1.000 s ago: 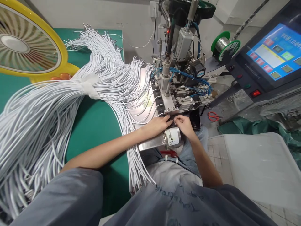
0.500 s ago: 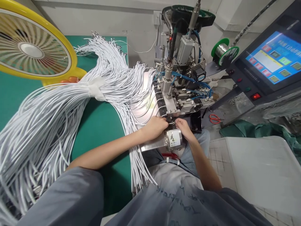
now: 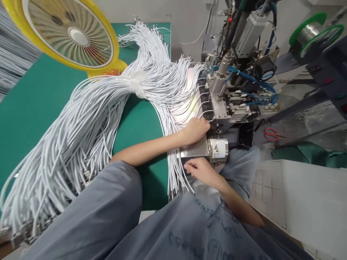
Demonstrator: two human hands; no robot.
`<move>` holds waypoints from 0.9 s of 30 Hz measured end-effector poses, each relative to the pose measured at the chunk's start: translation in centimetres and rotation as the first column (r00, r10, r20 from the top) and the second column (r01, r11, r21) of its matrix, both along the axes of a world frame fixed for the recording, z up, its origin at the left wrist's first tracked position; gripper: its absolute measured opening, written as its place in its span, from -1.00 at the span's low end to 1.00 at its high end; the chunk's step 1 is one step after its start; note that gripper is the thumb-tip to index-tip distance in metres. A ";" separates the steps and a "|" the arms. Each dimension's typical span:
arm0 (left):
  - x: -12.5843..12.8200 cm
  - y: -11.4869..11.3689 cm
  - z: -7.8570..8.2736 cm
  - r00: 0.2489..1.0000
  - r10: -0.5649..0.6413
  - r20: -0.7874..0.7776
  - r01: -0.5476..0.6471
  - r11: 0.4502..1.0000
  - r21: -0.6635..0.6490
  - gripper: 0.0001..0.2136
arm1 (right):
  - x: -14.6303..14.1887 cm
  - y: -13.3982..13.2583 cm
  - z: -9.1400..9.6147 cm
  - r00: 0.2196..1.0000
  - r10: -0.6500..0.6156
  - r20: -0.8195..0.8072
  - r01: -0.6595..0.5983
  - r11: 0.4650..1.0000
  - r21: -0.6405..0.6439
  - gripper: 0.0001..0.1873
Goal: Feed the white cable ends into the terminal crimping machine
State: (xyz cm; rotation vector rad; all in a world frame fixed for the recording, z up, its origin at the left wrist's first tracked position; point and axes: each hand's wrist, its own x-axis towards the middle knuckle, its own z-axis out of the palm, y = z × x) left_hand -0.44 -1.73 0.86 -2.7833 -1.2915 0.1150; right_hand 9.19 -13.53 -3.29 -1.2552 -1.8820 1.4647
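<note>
My left hand [image 3: 196,129] rests curled against the front of the metal machine [image 3: 230,101], its fingers closed by a black fixture where a white cable end lies. My right hand [image 3: 200,169] is lower, above my lap, with fingers pinched at the hanging ends of white cables [image 3: 177,169] that droop over the table edge. A large taped bundle of white cables [image 3: 89,119] spreads across the green table [image 3: 38,104]. A silver cylinder with a warning label [image 3: 219,148] sits between my hands.
A yellow fan [image 3: 73,36] stands at the back left. Red scissors [image 3: 272,134] lie right of the machine. A green wire spool [image 3: 314,30] is at the top right. A white bin [image 3: 311,195] stands at my right side.
My right hand has dropped from the machine's front down to the hanging cable ends. My left hand stays at the fixture. The view has swung to the left and closer.
</note>
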 end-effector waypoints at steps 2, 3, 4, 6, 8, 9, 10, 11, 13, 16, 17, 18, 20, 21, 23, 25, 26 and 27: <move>0.0 0.1 0.0 1.000 -0.002 0.000 0.002 1.000 -0.005 -0.74 | -1.5 -0.4 -0.7 0.987 0.158 0.032 -0.155 0.985 -0.075 -0.69; 0.0 0.1 -0.1 1.000 -0.004 0.003 0.004 1.000 -0.005 -0.75 | -1.9 -0.5 -0.9 0.983 0.179 0.046 -0.174 0.981 -0.090 -0.69; 0.0 0.2 -0.1 1.000 -0.005 0.009 0.005 1.000 -0.001 -0.75 | -2.1 -0.5 -0.9 0.982 0.181 0.062 -0.175 0.980 -0.094 -0.70; 0.0 0.2 -0.1 1.000 0.015 0.024 -0.015 1.000 0.007 -0.76 | -1.7 -0.5 -0.6 0.980 0.161 0.113 -0.155 0.986 -0.062 -0.70; 0.2 -0.2 0.2 0.997 0.043 0.069 -0.044 0.999 0.003 -0.76 | -0.6 -0.5 0.2 0.976 0.117 0.182 -0.121 0.993 0.014 -0.68; 0.4 -0.5 0.4 0.992 0.033 0.120 -0.033 0.999 -0.008 -0.77 | 0.3 -0.4 0.7 0.974 0.084 0.211 -0.098 0.994 0.055 -0.67; 0.6 -1.0 0.6 0.980 -0.006 0.197 0.011 1.000 -0.028 -0.77 | 1.3 -0.4 1.1 0.970 0.047 0.238 -0.070 0.993 0.091 -0.66; 0.8 -1.5 0.7 0.951 -0.072 0.299 0.091 0.994 -0.052 -0.77 | 2.5 -0.2 1.6 0.966 0.004 0.260 -0.036 0.992 0.119 -0.67; 1.2 -2.6 0.8 0.818 -0.212 0.535 0.310 0.945 -0.099 -0.73 | 4.9 0.3 2.3 0.949 -0.077 0.305 0.031 0.987 0.155 -0.67; 1.5 -3.6 0.4 0.642 -0.175 0.747 0.503 0.831 -0.237 -0.67 | 8.1 1.3 3.2 0.937 -0.218 0.271 0.166 0.965 0.201 -0.72; 1.5 -3.7 0.3 0.635 -0.119 0.763 0.508 0.809 -0.296 -0.66 | 8.7 1.5 3.5 0.936 -0.290 0.201 0.246 0.944 0.218 -0.77; 1.5 -3.6 0.2 0.643 -0.068 0.763 0.494 0.798 -0.345 -0.65 | 9.1 1.7 3.7 0.922 -0.373 0.107 0.343 0.912 0.225 -0.82; 1.5 -3.3 0.1 0.652 -0.024 0.758 0.473 0.794 -0.381 -0.68 | 9.2 1.9 4.0 0.830 -0.545 -0.117 0.557 0.806 0.198 -0.90; 1.5 -3.1 0.2 0.649 -0.031 0.760 0.478 0.794 -0.376 -0.71 | 9.0 2.0 4.0 0.761 -0.612 -0.216 0.645 0.747 0.161 -0.91; 1.5 -2.8 0.5 0.637 -0.063 0.768 0.487 0.805 -0.338 -0.73 | 8.4 2.1 3.8 0.636 -0.684 -0.357 0.751 0.654 0.085 -0.90; 1.5 -2.7 0.7 0.621 -0.086 0.779 0.479 0.829 -0.290 -0.73 | 7.9 2.1 3.5 0.580 -0.680 -0.449 0.768 0.641 0.022 -0.88; 1.4 -2.7 0.8 0.613 -0.087 0.786 0.466 0.843 -0.270 -0.74 | 7.8 2.2 3.3 0.573 -0.658 -0.489 0.751 0.661 -0.009 -0.86; 1.4 -2.7 0.9 0.607 -0.086 0.790 0.455 0.852 -0.258 -0.76 | 7.7 2.2 3.1 0.566 -0.633 -0.528 0.728 0.684 -0.039 -0.84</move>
